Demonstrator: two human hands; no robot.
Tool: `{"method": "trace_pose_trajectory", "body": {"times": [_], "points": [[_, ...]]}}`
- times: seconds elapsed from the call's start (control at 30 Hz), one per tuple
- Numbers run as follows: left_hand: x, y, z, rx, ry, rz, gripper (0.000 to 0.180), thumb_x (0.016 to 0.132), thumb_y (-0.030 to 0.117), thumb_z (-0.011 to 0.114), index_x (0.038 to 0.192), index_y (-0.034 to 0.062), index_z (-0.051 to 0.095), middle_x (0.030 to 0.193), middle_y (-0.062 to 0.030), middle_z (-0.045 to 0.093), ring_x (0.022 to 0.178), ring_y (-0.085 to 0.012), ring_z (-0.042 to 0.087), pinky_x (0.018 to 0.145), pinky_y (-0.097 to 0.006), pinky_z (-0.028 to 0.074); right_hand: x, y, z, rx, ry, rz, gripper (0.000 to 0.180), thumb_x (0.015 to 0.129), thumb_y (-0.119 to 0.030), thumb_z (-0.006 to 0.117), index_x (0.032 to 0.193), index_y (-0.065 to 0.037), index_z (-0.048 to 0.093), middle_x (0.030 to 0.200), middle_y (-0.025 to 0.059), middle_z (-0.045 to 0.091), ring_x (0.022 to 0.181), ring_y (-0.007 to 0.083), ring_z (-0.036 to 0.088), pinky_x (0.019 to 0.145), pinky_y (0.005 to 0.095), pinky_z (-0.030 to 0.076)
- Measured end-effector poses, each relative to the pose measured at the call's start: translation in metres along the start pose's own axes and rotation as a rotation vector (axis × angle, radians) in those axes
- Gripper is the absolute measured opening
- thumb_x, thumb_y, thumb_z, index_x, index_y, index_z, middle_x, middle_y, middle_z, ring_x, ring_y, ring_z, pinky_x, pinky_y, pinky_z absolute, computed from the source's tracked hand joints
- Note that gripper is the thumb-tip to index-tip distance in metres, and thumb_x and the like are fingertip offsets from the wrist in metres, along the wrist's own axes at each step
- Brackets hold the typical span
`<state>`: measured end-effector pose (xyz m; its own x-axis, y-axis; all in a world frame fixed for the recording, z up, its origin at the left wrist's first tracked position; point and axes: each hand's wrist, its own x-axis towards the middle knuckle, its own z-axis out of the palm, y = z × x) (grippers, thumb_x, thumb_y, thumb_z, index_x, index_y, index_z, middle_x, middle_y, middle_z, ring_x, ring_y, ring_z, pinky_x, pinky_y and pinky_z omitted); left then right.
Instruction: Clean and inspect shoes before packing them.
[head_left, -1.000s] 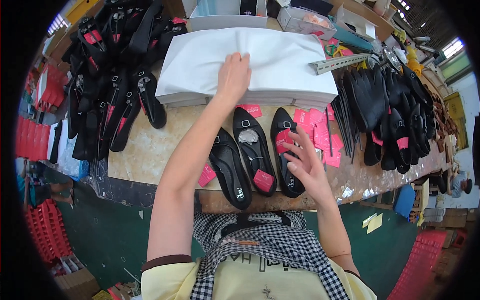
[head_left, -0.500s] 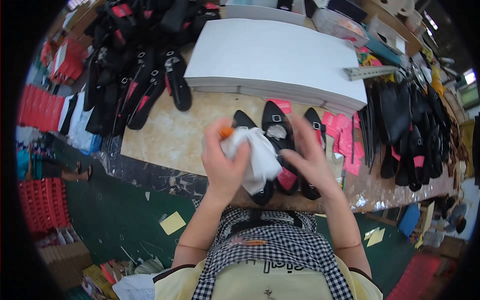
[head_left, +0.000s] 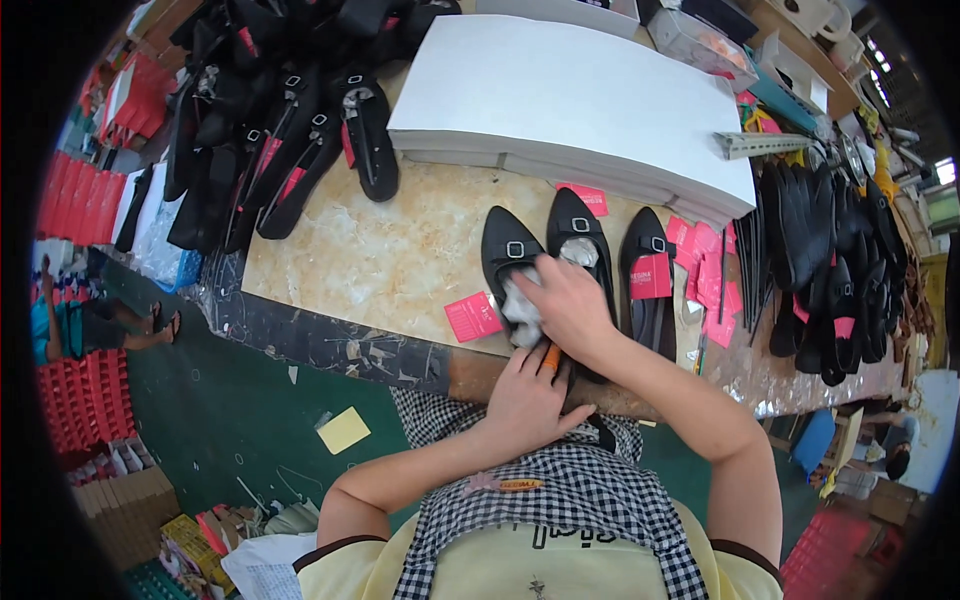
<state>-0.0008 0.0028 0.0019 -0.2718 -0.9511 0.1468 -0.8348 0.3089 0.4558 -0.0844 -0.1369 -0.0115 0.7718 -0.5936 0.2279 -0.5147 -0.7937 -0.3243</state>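
A black pointed flat shoe (head_left: 505, 232) with a square buckle lies at the left of three shoes near the table edge. White crumpled paper (head_left: 521, 310) fills its opening. My right hand (head_left: 575, 312) reaches across, its fingers on the paper inside that shoe. At the heel end is my left hand (head_left: 532, 398), fingers curled round the back of the shoe, an orange band on one finger. The middle shoe (head_left: 575, 215) also has pale paper in it. The right shoe (head_left: 645, 235) carries a pink tag (head_left: 650, 277). Another pink tag (head_left: 472, 316) lies beside the left shoe.
A tall stack of white sheets (head_left: 570, 80) stands behind the shoes. More black shoes pile up at the far left (head_left: 290, 150) and right (head_left: 840, 290). Loose pink tags (head_left: 708, 270) lie right of the shoes. A person (head_left: 90, 325) is on the floor area at far left.
The white paper, held loosely above the shoes before, is now inside the left shoe. My left hand has moved down to its heel, my right hand leftward onto the paper.
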Motion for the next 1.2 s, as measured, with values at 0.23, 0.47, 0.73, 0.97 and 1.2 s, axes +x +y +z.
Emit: {"method": "trace_pose_trajectory", "body": {"times": [0.23, 0.47, 0.73, 0.97, 1.2], "points": [[-0.005, -0.003, 0.011, 0.047, -0.098, -0.087, 0.052, 0.081, 0.042, 0.065, 0.104, -0.0052, 0.069, 0.111, -0.0241, 0.064, 0.112, -0.0317, 0.056, 0.099, -0.046, 0.035, 0.017, -0.005, -0.012, 0.357, -0.089, -0.011, 0.039, 0.075, -0.016, 0.071, 0.111, -0.005, 0.062, 0.105, 0.0130, 0.056, 0.098, 0.0316, 0.060, 0.080, 0.0381, 0.050], [0.007, 0.008, 0.008, 0.122, -0.044, 0.009, 0.051, 0.080, 0.040, 0.067, 0.106, -0.0035, 0.067, 0.113, -0.0230, 0.063, 0.113, -0.0320, 0.056, 0.099, -0.045, 0.036, 0.035, 0.025, 0.007, -0.107, 0.013, 0.191, 0.044, 0.068, -0.035, 0.079, 0.098, -0.006, 0.065, 0.090, 0.0114, 0.061, 0.087, 0.0273, 0.061, 0.075, 0.0365, 0.045], [0.003, -0.027, -0.003, -0.879, 0.631, -0.490, 0.065, 0.078, 0.024, 0.072, 0.132, -0.0037, 0.048, 0.120, -0.0170, 0.058, 0.115, -0.0292, 0.053, 0.101, -0.040, 0.042, -0.014, -0.010, -0.083, 0.532, 0.263, 0.379, 0.057, 0.080, -0.016, 0.072, 0.128, -0.001, 0.046, 0.115, 0.0210, 0.049, 0.090, 0.0405, 0.063, 0.077, 0.0457, 0.054], [0.023, -0.030, -0.011, -1.855, 0.134, -0.631, 0.082, 0.087, 0.070, 0.038, 0.123, -0.0032, 0.051, 0.087, -0.0199, 0.065, 0.067, -0.0259, 0.066, 0.055, -0.034, 0.056, -0.160, 0.192, -0.111, -0.398, 0.287, 0.957, 0.035, 0.086, -0.024, 0.064, 0.112, 0.000, 0.059, 0.097, 0.0199, 0.065, 0.088, 0.0343, 0.067, 0.073, 0.0414, 0.056], [0.045, -0.016, -0.017, -1.769, 0.160, -0.600, 0.083, 0.086, 0.070, 0.040, 0.120, -0.0045, 0.053, 0.085, -0.0191, 0.065, 0.069, -0.0254, 0.066, 0.057, -0.032, 0.055, -0.178, 0.250, -0.088, -0.381, 0.226, 1.001, 0.037, 0.085, -0.025, 0.063, 0.108, 0.003, 0.055, 0.088, 0.0243, 0.066, 0.079, 0.0391, 0.068, 0.072, 0.0459, 0.056]]}}
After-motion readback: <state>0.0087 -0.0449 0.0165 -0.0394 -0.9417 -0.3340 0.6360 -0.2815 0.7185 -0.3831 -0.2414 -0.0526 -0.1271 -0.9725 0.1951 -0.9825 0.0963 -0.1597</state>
